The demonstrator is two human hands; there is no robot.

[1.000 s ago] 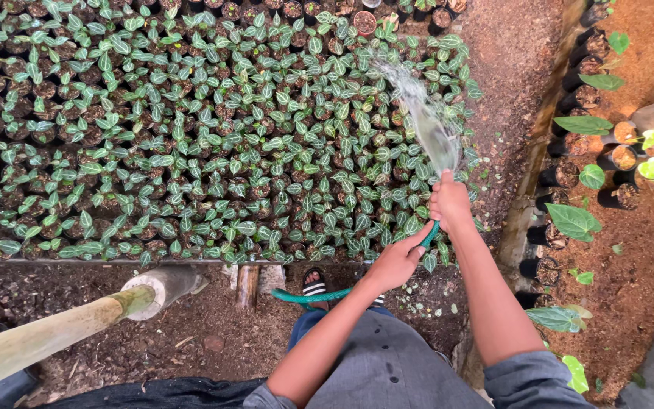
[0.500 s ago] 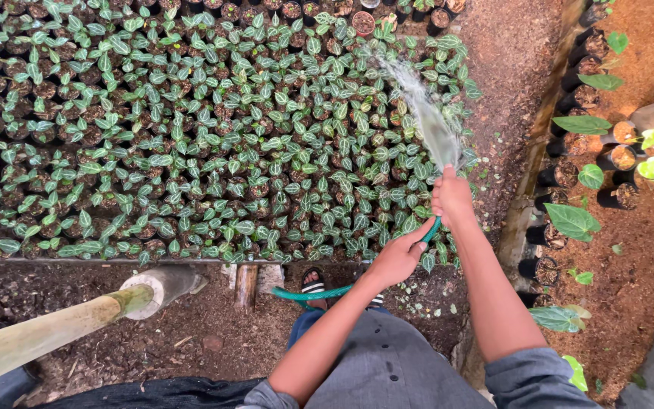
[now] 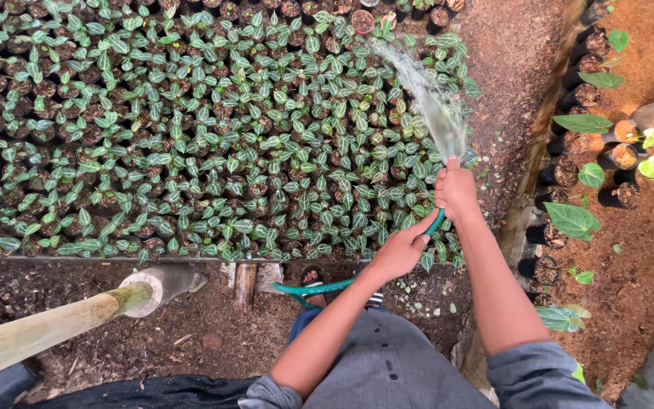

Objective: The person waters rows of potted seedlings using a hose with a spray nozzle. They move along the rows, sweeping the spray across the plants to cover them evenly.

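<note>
Post: a pale bamboo post (image 3: 47,327) slants in from the lower left; its foot sits in a grey concrete base (image 3: 162,282) on dark soil; nothing is touching it.

Seedling bed: a dense block of small black pots (image 3: 191,136) stands rim to rim across the upper left and middle; each holds dark soil and one small plant with striped green leaves (a few pots along the top edge look bare).

Hose: a slim green hose (image 3: 319,288) loops near a sandalled foot (image 3: 313,279), then rises through both hands; it looks soft and bendy, light enough, probably slick where wet; judging by the grip, the sensible hold is close behind the outlet, with a second hold lower to steer the slack.

Left hand: the left hand (image 3: 401,250) curls loosely around the hose, fingers closed on it, just over the near edge of the bed.

Right hand: the right hand (image 3: 456,189) is wrapped tight on the hose end, thumb seemingly pressed at the outlet; I cannot tell exactly how it covers the opening.

Water: a fan of spray (image 3: 425,95) shoots up and left from the right hand onto the far pots.

Right-hand row: beyond a wooden border (image 3: 543,136), larger black pots (image 3: 622,155) stand well apart on reddish ground, holding soil and broad green leaves.
</note>
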